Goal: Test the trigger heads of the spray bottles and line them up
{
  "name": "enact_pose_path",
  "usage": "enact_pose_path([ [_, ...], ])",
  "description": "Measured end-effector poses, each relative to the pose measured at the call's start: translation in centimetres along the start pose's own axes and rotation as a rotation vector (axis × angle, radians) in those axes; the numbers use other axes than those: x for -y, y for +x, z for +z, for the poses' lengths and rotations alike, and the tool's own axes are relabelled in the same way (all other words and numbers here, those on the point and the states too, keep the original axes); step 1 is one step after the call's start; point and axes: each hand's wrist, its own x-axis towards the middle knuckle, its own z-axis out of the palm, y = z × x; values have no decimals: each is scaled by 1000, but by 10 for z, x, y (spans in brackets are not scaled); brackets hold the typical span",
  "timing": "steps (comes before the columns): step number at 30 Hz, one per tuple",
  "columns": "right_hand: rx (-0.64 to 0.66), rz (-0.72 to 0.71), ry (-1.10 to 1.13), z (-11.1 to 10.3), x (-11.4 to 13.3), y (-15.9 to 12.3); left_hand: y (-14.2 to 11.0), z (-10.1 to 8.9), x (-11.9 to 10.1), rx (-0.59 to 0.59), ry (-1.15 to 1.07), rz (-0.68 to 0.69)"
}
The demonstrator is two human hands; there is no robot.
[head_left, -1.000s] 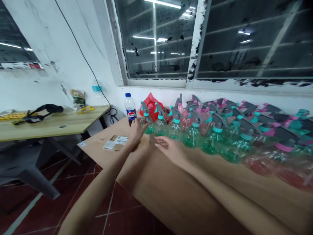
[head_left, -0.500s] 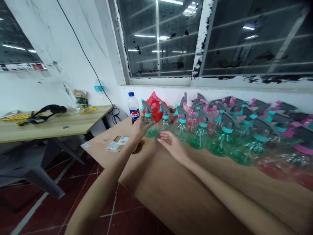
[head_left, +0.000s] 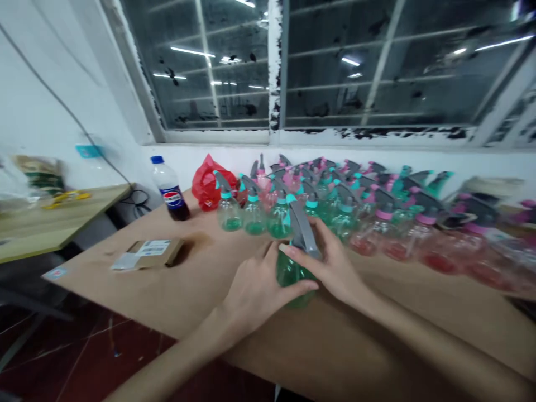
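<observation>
A green see-through spray bottle (head_left: pixel 288 269) with a grey and turquoise trigger head (head_left: pixel 302 226) stands near me, in front of the row. My left hand (head_left: pixel 254 285) is wrapped round its body from the left, thumb across the front. From the other side my right hand (head_left: pixel 340 269) grips it at the neck, just below the trigger head. Whether its base touches the table is hard to tell. Behind it are several green spray bottles (head_left: pixel 254 218) with turquoise collars, and pink ones (head_left: pixel 400 245) with pink collars stretch to the right.
On the brown tabletop (head_left: pixel 201 296), a cola bottle (head_left: pixel 172 198) with a blue cap stands at the back left. A red plastic bag (head_left: pixel 207 181) sits beside it, and a small cardboard box (head_left: pixel 154 254) lies nearer. A barred window (head_left: pixel 234 72) is behind; another table (head_left: pixel 100 206) is at left.
My hands have come together on a green spray bottle, now in front of the row. Earlier the left reached to the row's left end and the right hovered apart. My view has swung right.
</observation>
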Motion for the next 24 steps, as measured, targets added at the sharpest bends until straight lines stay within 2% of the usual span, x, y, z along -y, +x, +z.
enact_pose_path([
  [3,-135,5,-140,-37,-2,-20,14,31,-30,48,-26,109],
  [6,-192,-1,-167,-69,-11,-32,25,64,-57,61,-6,216],
  [12,-253,38,-251,-113,-34,-46,38,123,-92,-40,63,362],
  [17,-285,43,-199,-141,-50,-48,45,146,-99,-14,39,389],
  [24,-110,26,-190,-163,-59,-40,41,161,-79,117,-141,394],
])
